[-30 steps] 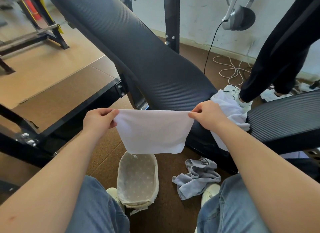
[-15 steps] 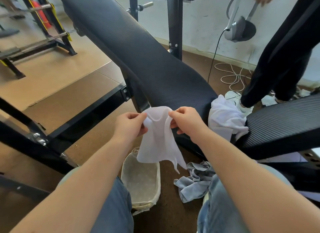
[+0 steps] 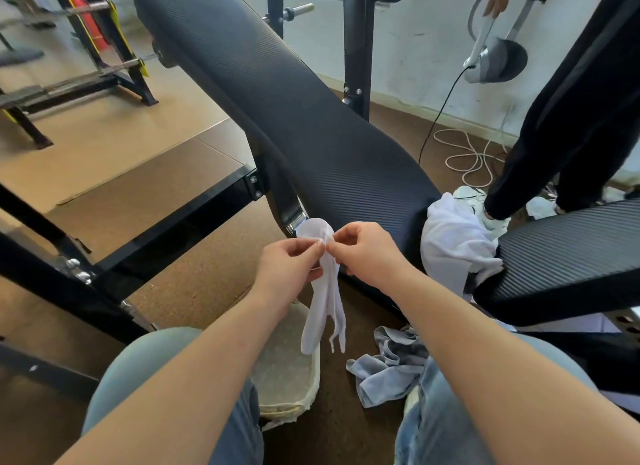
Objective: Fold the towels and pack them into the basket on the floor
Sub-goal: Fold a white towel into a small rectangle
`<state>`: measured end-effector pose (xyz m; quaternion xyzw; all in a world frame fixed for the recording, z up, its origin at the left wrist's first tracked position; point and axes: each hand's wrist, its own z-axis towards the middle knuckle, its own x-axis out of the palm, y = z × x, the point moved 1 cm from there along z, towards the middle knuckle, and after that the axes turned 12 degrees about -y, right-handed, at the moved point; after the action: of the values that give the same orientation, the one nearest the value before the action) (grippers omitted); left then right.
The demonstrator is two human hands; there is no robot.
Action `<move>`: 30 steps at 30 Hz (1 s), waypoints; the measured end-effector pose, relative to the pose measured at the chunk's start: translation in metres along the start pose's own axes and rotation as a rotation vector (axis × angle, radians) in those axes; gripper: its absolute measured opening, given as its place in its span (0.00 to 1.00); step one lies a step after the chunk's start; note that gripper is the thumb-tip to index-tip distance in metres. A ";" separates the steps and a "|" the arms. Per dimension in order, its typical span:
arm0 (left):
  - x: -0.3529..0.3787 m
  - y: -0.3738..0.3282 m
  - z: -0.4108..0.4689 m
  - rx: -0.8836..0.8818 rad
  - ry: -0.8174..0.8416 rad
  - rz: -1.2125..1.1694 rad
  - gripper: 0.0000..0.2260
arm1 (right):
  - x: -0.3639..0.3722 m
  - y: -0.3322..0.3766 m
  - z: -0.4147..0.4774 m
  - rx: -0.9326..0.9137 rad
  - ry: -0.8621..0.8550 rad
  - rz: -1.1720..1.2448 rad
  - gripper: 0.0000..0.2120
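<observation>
- My left grip [image 3: 287, 267] was pinched shut on the top of the white towel [image 3: 325, 312], thumb and fingertips closed on the cloth.
- My right grip [image 3: 367, 253] was clamped on the same top edge, its fingertips touching those of the left grip.
- The white towel hung down from both grips as a narrow bunched strip, with a small loop of cloth standing above the fingertips.
- The basket [image 3: 287, 371] sat on the floor below the grips, between my knees. The towel's lower end hung over its right rim; I could not tell whether it touched.
- A crumpled grey towel [image 3: 388, 367] lay on the floor below and right of the right grip, just beside the basket.
- A heap of white towels [image 3: 453, 243] lay on the counter [image 3: 311, 118], near the right grip on its right.
- The black padded counter ran away from the grips, up and to the left.
- Another person's dark trouser legs [image 3: 571, 118] stood well beyond the heap, far right of both grips.
</observation>
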<state>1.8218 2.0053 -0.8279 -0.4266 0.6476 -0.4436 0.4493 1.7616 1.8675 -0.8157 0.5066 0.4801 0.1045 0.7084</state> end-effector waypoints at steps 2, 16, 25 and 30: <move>0.000 0.000 0.001 -0.011 0.008 -0.005 0.03 | 0.000 0.001 0.000 -0.038 -0.014 -0.035 0.09; -0.005 0.004 0.007 -0.138 -0.009 -0.048 0.07 | 0.013 -0.002 -0.002 -0.160 -0.029 -0.120 0.10; -0.010 0.002 0.017 0.015 0.018 0.161 0.07 | 0.004 -0.009 0.001 -0.237 -0.007 -0.166 0.06; -0.026 0.008 0.031 0.365 -0.097 0.554 0.18 | 0.002 -0.012 -0.005 -0.281 0.044 -0.181 0.04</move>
<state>1.8566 2.0257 -0.8362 -0.1674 0.6266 -0.3927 0.6520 1.7544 1.8657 -0.8269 0.3549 0.5200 0.1173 0.7680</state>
